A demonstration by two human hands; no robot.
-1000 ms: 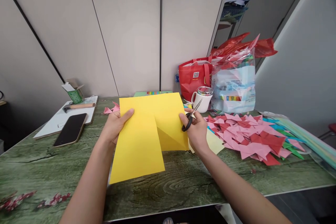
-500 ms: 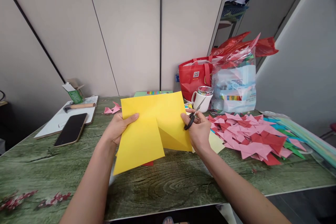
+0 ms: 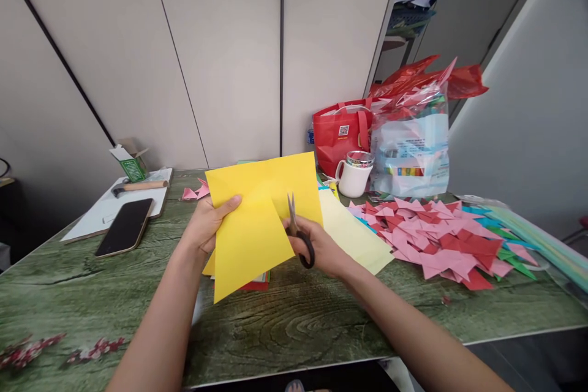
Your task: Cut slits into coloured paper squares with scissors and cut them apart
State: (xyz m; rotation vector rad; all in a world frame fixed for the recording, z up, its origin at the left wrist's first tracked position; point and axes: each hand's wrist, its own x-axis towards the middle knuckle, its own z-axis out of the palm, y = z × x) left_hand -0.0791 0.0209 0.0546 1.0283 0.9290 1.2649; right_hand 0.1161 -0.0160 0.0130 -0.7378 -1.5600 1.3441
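A yellow sheet of paper (image 3: 255,226), slit partway up from its lower edge, is raised above the table. Its left side is pinched by my left hand (image 3: 209,220), thumb on the front face. My right hand (image 3: 319,248) grips scissors (image 3: 298,236) with black handles, the blades pointing up beside the slit, in front of the sheet's right half. Some of the right fingers are hidden behind the handles. Below the yellow sheet, part of a stack of coloured paper (image 3: 257,285) shows. Pale yellow paper (image 3: 356,233) lies to the right.
Folded pink and red paper pieces (image 3: 441,236) are heaped at the right. Behind stand a white mug (image 3: 354,177), a red bag (image 3: 337,141) and a clear plastic bag (image 3: 408,153). On the left are a phone (image 3: 125,226), a hammer (image 3: 140,185) and a small green box (image 3: 132,168).
My right hand has let go of the sheet's right edge and moved left and down with the scissors to the slit. The sheet has shifted slightly left, uncovering pale yellow paper.
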